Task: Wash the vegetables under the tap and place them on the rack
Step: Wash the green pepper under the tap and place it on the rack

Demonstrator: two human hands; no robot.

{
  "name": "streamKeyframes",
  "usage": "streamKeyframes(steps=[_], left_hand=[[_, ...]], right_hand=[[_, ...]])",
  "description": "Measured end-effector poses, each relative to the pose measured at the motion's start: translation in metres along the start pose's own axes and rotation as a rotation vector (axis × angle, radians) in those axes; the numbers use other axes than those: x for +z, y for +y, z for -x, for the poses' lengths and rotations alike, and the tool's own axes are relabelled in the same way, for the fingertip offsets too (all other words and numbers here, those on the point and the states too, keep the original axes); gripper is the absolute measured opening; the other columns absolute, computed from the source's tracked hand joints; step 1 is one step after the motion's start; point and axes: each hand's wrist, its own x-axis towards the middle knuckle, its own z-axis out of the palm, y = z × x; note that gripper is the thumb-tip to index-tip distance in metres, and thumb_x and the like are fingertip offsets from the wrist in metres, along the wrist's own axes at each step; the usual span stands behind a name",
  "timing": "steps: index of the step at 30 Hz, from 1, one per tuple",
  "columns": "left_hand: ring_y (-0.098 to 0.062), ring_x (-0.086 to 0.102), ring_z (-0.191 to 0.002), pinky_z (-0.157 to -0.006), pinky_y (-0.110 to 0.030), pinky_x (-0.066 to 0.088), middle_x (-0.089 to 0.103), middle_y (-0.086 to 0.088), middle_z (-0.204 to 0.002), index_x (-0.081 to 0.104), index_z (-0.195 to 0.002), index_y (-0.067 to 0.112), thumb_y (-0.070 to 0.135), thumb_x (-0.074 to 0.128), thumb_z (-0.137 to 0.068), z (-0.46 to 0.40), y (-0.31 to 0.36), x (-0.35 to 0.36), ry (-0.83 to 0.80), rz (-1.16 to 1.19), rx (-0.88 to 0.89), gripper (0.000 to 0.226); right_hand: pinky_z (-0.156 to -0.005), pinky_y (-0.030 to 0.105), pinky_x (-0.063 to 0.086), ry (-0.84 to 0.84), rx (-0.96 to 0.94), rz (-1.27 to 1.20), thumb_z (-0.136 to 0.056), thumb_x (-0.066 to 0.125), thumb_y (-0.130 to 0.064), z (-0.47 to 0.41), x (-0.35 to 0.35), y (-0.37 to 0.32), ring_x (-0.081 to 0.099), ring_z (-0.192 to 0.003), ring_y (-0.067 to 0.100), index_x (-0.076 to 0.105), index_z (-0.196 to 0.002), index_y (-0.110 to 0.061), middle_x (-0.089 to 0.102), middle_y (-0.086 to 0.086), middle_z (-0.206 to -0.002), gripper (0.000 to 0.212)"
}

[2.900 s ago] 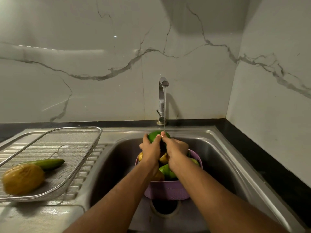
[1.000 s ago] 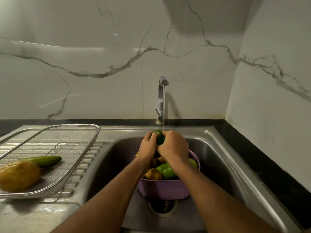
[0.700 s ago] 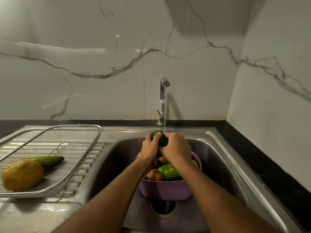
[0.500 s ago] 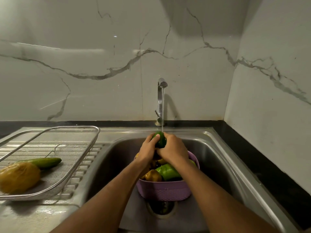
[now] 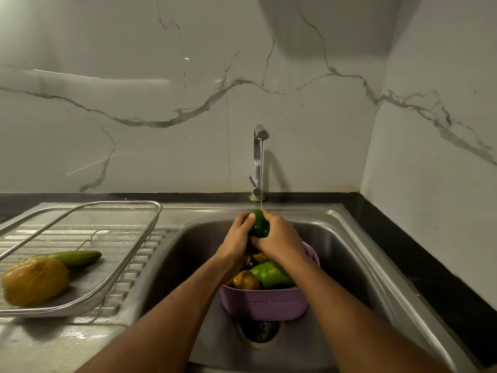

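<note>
- Rotated between the palms since the earlier frames: green vegetable [image 5: 258,226], with more of its glossy side now showing; formerly almost covered by the fingers.
- Unchanged: position directly under the tap [image 5: 260,146] stream, above the purple basket [image 5: 265,301] in the sink [image 5: 349,254].
- Grip state: left hand [image 5: 236,242] and right hand [image 5: 279,242] both closed around the vegetable, thumb on top.
- Handling judgement: light, firm, smooth-skinned; slippery when wet. Best held around the widest part, with full palm contact.
- Already on the rack [image 5: 129,254]: cucumber [image 5: 76,258] and yellow vegetable [image 5: 35,281], touching.
- Remaining in the basket: several more pieces.
</note>
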Motion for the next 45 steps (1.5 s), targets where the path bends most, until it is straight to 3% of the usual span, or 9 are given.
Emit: streamKeyframes(steps=[7,12,18,22,27,31,35,39,45], left_hand=[[-0.027,0.068,-0.107,-0.062,-0.032,0.059,0.066,-0.016,-0.123,0.051,-0.138,0.015,0.042,0.041,-0.11,0.002,0.006,0.004,0.093,0.189,-0.135,0.04],[-0.031,0.066,-0.115,-0.076,-0.041,0.06,0.065,-0.017,-0.128,0.051,-0.143,0.015,0.047,0.041,-0.109,0.004,0.005,0.005,0.036,0.173,-0.197,0.048],[-0.034,0.068,-0.112,-0.079,-0.046,0.058,0.07,-0.02,-0.121,0.059,-0.133,0.011,0.051,0.041,-0.107,0.002,0.008,0.005,0.094,0.301,-0.258,0.051],[-0.033,0.069,-0.114,-0.1,-0.05,0.054,0.075,-0.017,-0.115,0.066,-0.128,0.012,0.049,0.042,-0.107,0.005,0.008,0.005,0.07,0.33,-0.271,0.049],[-0.032,0.071,-0.106,-0.081,-0.043,0.058,0.076,-0.018,-0.109,0.067,-0.12,0.009,0.047,0.046,-0.106,0.009,0.015,0.008,0.099,0.329,-0.246,0.045],[-0.034,0.071,-0.106,-0.078,-0.044,0.058,0.075,-0.019,-0.113,0.066,-0.124,0.008,0.052,0.044,-0.106,0.005,0.017,0.006,0.161,0.36,-0.255,0.052],[-0.034,0.07,-0.108,-0.086,-0.046,0.059,0.075,-0.021,-0.111,0.069,-0.119,0.008,0.052,0.039,-0.107,0.012,0.02,0.009,0.137,0.414,-0.246,0.054],[-0.027,0.075,-0.086,-0.074,-0.039,0.062,0.079,-0.014,-0.091,0.069,-0.109,0.008,0.042,0.042,-0.109,0.013,0.022,0.014,0.111,0.454,-0.181,0.043],[-0.024,0.07,-0.086,-0.072,-0.036,0.058,0.075,-0.013,-0.096,0.068,-0.113,0.011,0.037,0.048,-0.105,0.017,0.021,0.016,0.094,0.396,-0.151,0.033]], right_hand=[[-0.106,0.041,0.048,0.116,-0.112,0.16,-0.094,0.072,-0.036,0.005,0.0,-0.003,0.053,-0.135,0.024,0.042,-0.156,-0.029,0.055,0.0,-0.151,0.069],[-0.114,0.047,0.041,-0.04,-0.058,0.18,-0.096,0.069,-0.035,0.001,-0.001,0.001,0.038,-0.149,0.03,0.025,-0.163,-0.03,0.028,0.005,-0.168,0.08],[-0.105,0.04,0.047,0.121,-0.159,0.264,-0.098,0.066,-0.04,0.006,-0.001,-0.003,0.052,-0.134,0.023,0.043,-0.156,-0.03,0.053,0.0,-0.151,0.063],[-0.11,0.046,0.044,0.009,-0.092,0.17,-0.093,0.067,-0.04,0.003,0.0,-0.003,0.043,-0.145,0.028,0.031,-0.161,-0.032,0.035,0.004,-0.165,0.077],[-0.113,0.048,0.041,-0.065,-0.082,0.176,-0.09,0.069,-0.036,0.002,-0.002,-0.004,0.034,-0.15,0.033,0.017,-0.164,-0.034,0.012,0.005,-0.173,0.091],[-0.112,0.042,0.042,0.065,-0.175,0.2,-0.096,0.064,-0.033,0.009,0.0,-0.01,0.045,-0.142,0.026,0.037,-0.159,-0.027,0.037,0.003,-0.164,0.069],[-0.092,0.03,0.051,0.318,-0.233,0.097,-0.101,0.057,-0.035,0.008,0.003,-0.007,0.066,-0.11,0.015,0.067,-0.135,-0.027,0.073,-0.004,-0.123,0.036],[-0.073,0.021,0.047,0.497,-0.161,-0.156,-0.1,0.061,-0.035,0.0,0.008,0.005,0.069,-0.094,0.012,0.076,-0.115,-0.026,0.077,-0.006,-0.102,0.024],[-0.104,0.04,0.053,0.121,0.092,-0.688,-0.109,0.046,-0.038,-0.018,0.018,0.01,0.061,-0.123,0.021,0.062,-0.138,-0.023,0.064,0.003,-0.135,0.037]])
